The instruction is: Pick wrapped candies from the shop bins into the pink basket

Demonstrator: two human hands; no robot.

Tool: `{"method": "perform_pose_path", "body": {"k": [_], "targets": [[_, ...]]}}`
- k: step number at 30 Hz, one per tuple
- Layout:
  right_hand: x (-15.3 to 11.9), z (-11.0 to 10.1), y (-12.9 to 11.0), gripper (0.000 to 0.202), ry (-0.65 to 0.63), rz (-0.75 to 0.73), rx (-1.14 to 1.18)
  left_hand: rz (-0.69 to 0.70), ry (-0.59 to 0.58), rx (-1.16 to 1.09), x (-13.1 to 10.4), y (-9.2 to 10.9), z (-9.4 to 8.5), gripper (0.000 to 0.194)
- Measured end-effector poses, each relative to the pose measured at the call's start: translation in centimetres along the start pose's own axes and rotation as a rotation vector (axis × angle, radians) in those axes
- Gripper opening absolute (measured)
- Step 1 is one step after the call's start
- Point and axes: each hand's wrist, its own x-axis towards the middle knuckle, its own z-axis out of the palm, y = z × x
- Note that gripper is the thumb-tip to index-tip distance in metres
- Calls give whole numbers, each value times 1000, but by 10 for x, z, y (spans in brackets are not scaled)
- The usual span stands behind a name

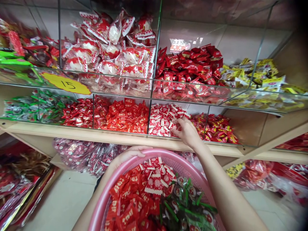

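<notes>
My left hand grips the far left rim of a pink plastic basket, its fingers over the edge. Inside the basket lie orange-red wrapped candies, white-and-red wrapped candies and dark candies in green-edged clear wrappers. Over the basket, my right hand reaches into a shelf compartment of white-and-red wrapped candies. Its thumb and forefinger are apart at the pile, with candies visible between them. The other fingers are partly hidden.
Clear dividers split the shelves. Beside my right hand are red-and-yellow candies; to the left, orange-red candies and green-wrapped ones. Above sit large clear-wrapped sweets and a yellow "15" tag. Filled bags lie below.
</notes>
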Motion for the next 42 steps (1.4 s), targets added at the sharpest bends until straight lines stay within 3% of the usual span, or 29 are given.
{"method": "perform_pose_path", "body": {"k": [3, 5, 7, 9, 12, 18, 24, 28, 30, 32, 36, 42], "targets": [[-8, -12, -7, 22, 86, -67, 133, -13, 3, -20, 0, 0, 1, 47], [-15, -26, -17, 22, 48, -105, 249, -22, -15, -41, 0, 0, 2, 48], [-23, -40, -29, 22, -110, -139, 353, -17, -35, -56, 0, 0, 3, 48], [-30, -48, -40, 21, -354, -175, 424, -13, -47, -55, 0, 1, 4, 48], [-38, -48, -48, 17, -651, -214, 450, -5, -75, -30, -1, 2, 3, 48], [-43, -32, -51, 25, -823, -109, 276, 38, -80, 7, 0, 0, -1, 45], [-41, -29, -50, 16, -699, -82, 365, 42, -64, 18, -1, 0, 0, 45], [-30, -22, -38, 18, -317, -50, 488, 15, -20, 5, -2, 2, 1, 46], [-24, -18, -27, 16, -88, 46, 419, 2, -9, -13, -3, 3, 2, 46], [-19, -13, -15, 12, 51, 154, 282, -5, -7, -14, -3, 3, 3, 46], [-18, -10, -4, 10, 60, 297, 38, -13, -5, -17, -5, 5, 5, 46], [-19, -13, -11, 29, -23, 404, -253, 19, -22, -40, -4, 2, 2, 45]]}}
